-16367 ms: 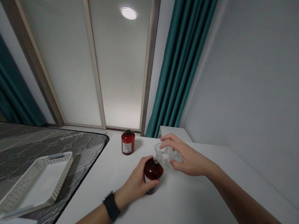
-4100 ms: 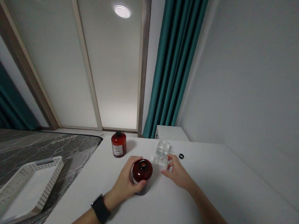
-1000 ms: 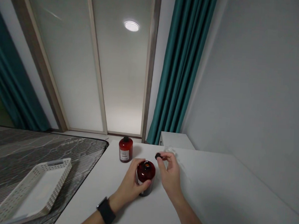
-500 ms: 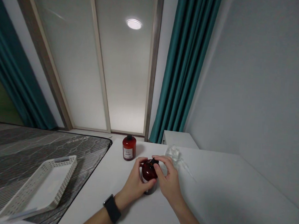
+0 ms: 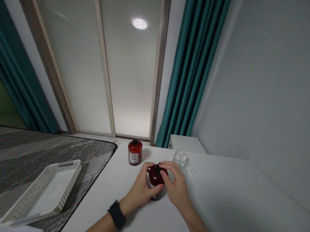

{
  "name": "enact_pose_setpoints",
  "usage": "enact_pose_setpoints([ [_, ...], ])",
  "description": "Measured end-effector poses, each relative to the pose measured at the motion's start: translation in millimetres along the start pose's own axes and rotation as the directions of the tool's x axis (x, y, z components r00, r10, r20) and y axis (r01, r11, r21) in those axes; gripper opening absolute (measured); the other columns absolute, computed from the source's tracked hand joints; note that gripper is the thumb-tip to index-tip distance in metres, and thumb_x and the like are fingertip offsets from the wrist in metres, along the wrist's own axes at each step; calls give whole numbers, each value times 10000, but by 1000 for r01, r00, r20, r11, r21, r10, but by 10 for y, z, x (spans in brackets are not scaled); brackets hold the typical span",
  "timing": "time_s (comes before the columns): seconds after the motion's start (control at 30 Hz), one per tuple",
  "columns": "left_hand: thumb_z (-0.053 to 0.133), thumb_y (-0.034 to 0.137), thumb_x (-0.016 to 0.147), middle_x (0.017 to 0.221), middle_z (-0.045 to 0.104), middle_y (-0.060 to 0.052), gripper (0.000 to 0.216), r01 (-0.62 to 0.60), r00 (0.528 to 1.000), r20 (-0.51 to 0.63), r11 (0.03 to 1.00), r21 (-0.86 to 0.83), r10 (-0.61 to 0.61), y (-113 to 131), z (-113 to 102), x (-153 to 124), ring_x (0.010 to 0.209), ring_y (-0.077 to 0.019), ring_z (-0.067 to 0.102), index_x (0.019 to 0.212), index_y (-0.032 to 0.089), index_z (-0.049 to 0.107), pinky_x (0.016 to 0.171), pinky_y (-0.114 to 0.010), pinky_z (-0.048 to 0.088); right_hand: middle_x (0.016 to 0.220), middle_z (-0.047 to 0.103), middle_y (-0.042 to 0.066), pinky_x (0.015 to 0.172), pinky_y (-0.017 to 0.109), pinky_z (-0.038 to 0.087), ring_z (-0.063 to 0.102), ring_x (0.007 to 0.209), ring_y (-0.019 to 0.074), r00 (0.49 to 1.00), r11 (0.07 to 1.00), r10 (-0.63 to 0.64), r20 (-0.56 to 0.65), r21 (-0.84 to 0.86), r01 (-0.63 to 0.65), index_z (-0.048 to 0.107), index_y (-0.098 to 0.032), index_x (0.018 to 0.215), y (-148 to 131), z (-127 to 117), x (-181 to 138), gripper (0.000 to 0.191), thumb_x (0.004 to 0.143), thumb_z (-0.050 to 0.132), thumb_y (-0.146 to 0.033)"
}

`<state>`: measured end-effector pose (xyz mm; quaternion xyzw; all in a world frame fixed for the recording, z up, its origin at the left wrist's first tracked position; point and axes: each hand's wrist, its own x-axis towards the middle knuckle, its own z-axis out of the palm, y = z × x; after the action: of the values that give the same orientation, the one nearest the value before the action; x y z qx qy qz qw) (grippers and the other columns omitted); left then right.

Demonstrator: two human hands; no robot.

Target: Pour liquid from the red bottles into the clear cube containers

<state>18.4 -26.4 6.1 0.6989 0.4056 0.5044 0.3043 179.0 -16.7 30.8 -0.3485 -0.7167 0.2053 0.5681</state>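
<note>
A dark red bottle (image 5: pixel 157 177) with a pale label stands on the white table, partly covered by my fingers. My left hand (image 5: pixel 140 190) is wrapped round its body, thumb across the front. On its top sits a small black cap (image 5: pixel 156 167), low on the neck. My right hand (image 5: pixel 176 187) pinches this cap between thumb and fingertips, which hide part of it. A second red bottle (image 5: pixel 135 153), with a black top and a white label, stands upright farther back to the left.
Clear crumpled plastic (image 5: pixel 180 158) with a long thin piece lies behind my right hand. A white perforated basket (image 5: pixel 70 188) rests left of the table (image 5: pixel 100 193) on a grey patterned surface (image 5: pixel 90 150). A white cabinet (image 5: pixel 187 144) stands beyond the far edge.
The black cap, raised and tilted half a second ago, now sits lower on the bottle's neck. Both hands keep nearly the same place, and the view has shifted slightly.
</note>
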Motion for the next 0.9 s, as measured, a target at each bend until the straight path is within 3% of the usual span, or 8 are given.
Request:
enact_pose_setpoints([
  [0.3, 698, 173, 755, 1192, 524, -65, 537, -3, 1000, 20, 1000, -16, 4, 34, -3, 11, 1152, -254, 524, 1220, 220, 433, 1040, -435, 420, 1082, 734, 47, 954, 411, 467, 634, 1051, 224, 999, 1000, -18, 49, 6, 17, 707, -268, 1004, -30, -25, 28, 223, 914, 544, -147],
  [0.63, 714, 187, 750, 1174, 529, -65, 537, -10, 1000, 9, 1000, 18, 9, 48, -5, 16, 1125, -253, 540, 1211, 212, 440, 1016, -436, 431, 1039, 628, 52, 914, 361, 498, 619, 1013, 211, 999, 999, 30, 30, 17, -30, 662, -253, 1027, -30, -6, -35, 211, 877, 574, -134],
  [0.8, 709, 181, 757, 1178, 533, -71, 529, -6, 1000, 16, 1000, 19, 6, 61, -7, 15, 1129, -256, 543, 1210, 212, 439, 1015, -441, 436, 1133, 651, 51, 988, 377, 464, 599, 1107, 214, 998, 998, 35, 52, 42, -38, 646, -267, 1051, -9, -8, -54, 237, 886, 558, -121],
  [0.9, 711, 183, 753, 1176, 537, -70, 530, -1, 1000, 15, 1000, 20, 1, 67, -9, 11, 1128, -259, 544, 1209, 211, 441, 1010, -442, 439, 1078, 636, 45, 949, 360, 483, 609, 1051, 207, 999, 998, 42, 32, 48, -44, 646, -266, 1041, -5, -1, -60, 232, 878, 563, -124],
])
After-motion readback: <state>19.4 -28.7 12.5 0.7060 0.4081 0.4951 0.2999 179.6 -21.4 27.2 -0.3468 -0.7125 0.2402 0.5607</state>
